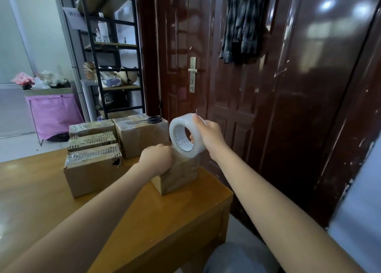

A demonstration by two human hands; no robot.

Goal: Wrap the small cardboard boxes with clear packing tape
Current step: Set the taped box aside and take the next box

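Observation:
A small cardboard box (178, 175) stands near the right end of the wooden table (160, 221), its sides shiny with tape. My left hand (157, 158) grips the box's top left edge with curled fingers. My right hand (208, 133) holds a roll of clear packing tape (185, 135) just above the box, fingers through the core and thumb over the outer rim. Whether a strip of tape runs from the roll to the box is unclear.
Several more cardboard boxes (92, 165) are stacked at the table's far left, and black scissors (151, 119) lie on the rear box (142, 136). Behind stand a dark brown door (237, 77), a black shelf rack (115, 52) and a pink-draped cart (54, 114).

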